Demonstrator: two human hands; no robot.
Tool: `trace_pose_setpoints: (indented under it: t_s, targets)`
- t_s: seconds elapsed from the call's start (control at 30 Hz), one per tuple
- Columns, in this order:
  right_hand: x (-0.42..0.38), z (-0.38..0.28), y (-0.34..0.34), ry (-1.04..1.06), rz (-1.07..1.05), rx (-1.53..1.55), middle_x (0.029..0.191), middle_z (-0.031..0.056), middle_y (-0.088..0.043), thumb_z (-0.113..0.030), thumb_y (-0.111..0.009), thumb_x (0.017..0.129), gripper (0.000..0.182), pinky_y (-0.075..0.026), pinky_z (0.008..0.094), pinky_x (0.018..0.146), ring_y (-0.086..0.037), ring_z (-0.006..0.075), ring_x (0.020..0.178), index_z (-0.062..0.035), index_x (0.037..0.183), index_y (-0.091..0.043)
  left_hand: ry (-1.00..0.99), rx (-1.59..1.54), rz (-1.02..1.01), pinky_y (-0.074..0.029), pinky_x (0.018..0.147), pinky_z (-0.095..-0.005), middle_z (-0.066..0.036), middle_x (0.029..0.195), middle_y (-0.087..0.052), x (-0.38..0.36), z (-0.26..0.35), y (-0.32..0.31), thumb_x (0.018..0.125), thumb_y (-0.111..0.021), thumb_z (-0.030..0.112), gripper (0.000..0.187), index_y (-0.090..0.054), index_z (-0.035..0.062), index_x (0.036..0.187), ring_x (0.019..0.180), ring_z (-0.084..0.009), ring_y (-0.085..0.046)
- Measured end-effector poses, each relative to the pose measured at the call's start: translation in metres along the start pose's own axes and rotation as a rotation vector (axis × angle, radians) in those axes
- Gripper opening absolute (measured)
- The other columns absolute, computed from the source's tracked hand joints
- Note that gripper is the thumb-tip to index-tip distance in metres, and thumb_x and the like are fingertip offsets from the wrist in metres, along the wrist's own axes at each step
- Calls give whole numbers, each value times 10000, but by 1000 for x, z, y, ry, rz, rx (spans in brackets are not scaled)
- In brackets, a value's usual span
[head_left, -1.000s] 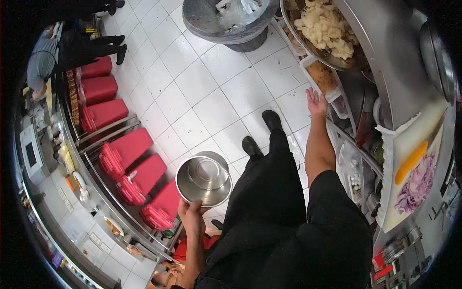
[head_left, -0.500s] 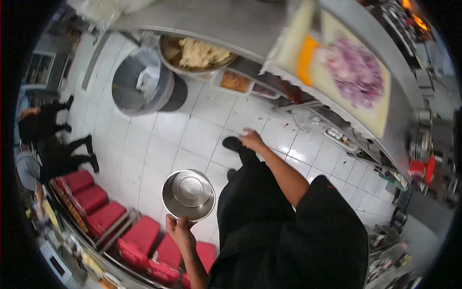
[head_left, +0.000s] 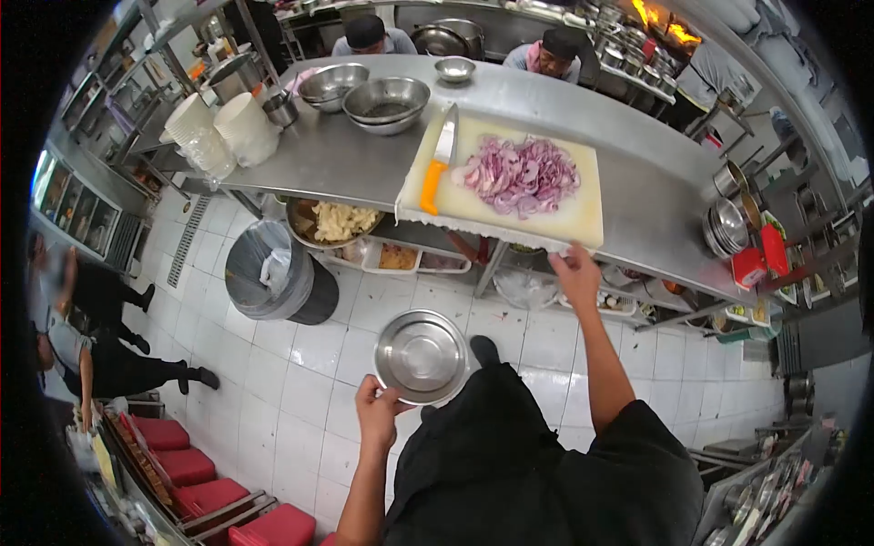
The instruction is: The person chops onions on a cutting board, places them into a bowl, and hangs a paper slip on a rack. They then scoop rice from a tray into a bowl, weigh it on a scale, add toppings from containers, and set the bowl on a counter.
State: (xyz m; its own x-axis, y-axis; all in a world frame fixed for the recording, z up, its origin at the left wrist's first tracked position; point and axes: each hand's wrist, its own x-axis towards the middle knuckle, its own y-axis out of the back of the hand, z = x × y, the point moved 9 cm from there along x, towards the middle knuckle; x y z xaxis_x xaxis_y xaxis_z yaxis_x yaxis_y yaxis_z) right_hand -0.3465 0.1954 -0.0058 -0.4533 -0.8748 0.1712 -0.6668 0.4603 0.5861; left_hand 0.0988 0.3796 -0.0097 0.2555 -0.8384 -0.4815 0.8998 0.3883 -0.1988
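Observation:
My left hand [head_left: 378,414] grips the rim of an empty steel bowl [head_left: 421,357], held over the tiled floor. My right hand [head_left: 575,271] is at the front edge of a white cutting board [head_left: 587,196], near its right corner; its fingers look curled, and whether they touch the board is unclear. Sliced red onion [head_left: 521,176] is heaped on the board. To the left of the onion lies a knife [head_left: 439,164] with an orange handle.
The steel counter [head_left: 346,173] carries metal bowls [head_left: 387,100] and stacked white tubs [head_left: 246,127]. Below stand a lined bin [head_left: 273,268] and a bowl of pale food [head_left: 341,221]. Two people are beyond the counter, others at the left. Red seats [head_left: 187,464] stand lower left.
The view has swung up toward the counter. My right hand has come from over the floor to the board's front edge. The bowl stays in my left hand.

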Motion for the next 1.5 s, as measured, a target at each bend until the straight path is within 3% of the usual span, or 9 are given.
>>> trace_pose_setpoints:
  t_s: [0.13, 0.27, 0.37, 0.47, 0.6, 0.7, 1.07, 1.3, 1.5]
  targets:
    - [98, -35, 17, 282, 170, -58, 1114, 222, -629, -443, -823, 658, 814, -467, 384, 902, -603, 312, 1051, 49, 1239, -536, 64, -16, -76, -610, 587, -354, -95, 799, -575, 9, -11, -74, 763, -550, -92, 141, -481, 30, 775, 692, -213, -632]
    - [172, -58, -12, 292, -50, -21, 1337, 265, -461, -538, -824, 596, 1054, -352, 434, 1037, -413, 376, 1270, 22, 1374, -387, 66, 36, -76, -596, 570, -336, -82, 767, -553, 50, -48, -146, 760, -587, -64, 157, -471, 41, 750, 655, -193, -609]
    - [211, -40, -48, 336, -136, -91, 1428, 267, -342, -555, -811, 589, 1149, -271, 450, 1089, -279, 395, 1348, -10, 1442, -268, 144, 71, -79, -623, 626, -395, -105, 826, -538, 74, -77, -191, 761, -607, -36, 153, -470, 27, 787, 744, -239, -618]
    - [216, -47, -61, 378, -245, -258, 1424, 248, -359, -448, -819, 607, 1105, -295, 427, 1092, -316, 381, 1337, -27, 1458, -252, 158, 36, -56, -625, 638, -394, -91, 803, -515, 79, -87, -232, 766, -601, -41, 152, -466, 24, 783, 739, -239, -612]
    - [225, -28, -64, 430, -193, -99, 1236, 196, -537, -324, -735, 640, 721, -367, 415, 1020, -458, 355, 1180, -38, 1271, -535, 238, 59, -50, -628, 631, -395, -112, 837, -517, 91, -104, -260, 773, -580, -54, 144, -453, 2, 813, 753, -247, -620]
    - [218, -24, -50, 438, -166, -53, 1159, 166, -587, -237, -704, 651, 551, -396, 411, 986, -506, 345, 1111, -39, 1157, -614, 285, 49, -61, -630, 633, -398, -131, 867, -518, 103, -113, -275, 777, -569, -57, 142, -446, -7, 828, 757, -260, -622]
    - [162, -27, -22, 526, -203, 54, 1054, 112, -631, -113, -666, 670, 381, -458, 356, 892, -563, 283, 996, -57, 1047, -659, 280, -48, 14, -631, 663, -409, -144, 873, -519, 118, -121, -310, 781, -568, -62, 157, -430, 4, 818, 790, -287, -629]
    - [104, -44, -18, 592, -253, 92, 1036, 108, -610, -99, -678, 650, 343, -440, 406, 905, -543, 316, 1012, -67, 991, -660, 270, -47, 0, -628, 667, -419, -151, 893, -528, 127, -129, -316, 773, -549, -80, 160, -421, 7, 813, 790, -297, -630]
    - [32, -48, -19, 792, -290, 87, 1008, 89, -579, -88, -741, 626, 283, -411, 470, 943, -529, 323, 1018, -69, 893, -650, 238, -80, 5, -605, 563, -367, -124, 828, -560, 124, -116, -320, 763, -517, -86, 135, -443, 16, 812, 709, -240, -627]
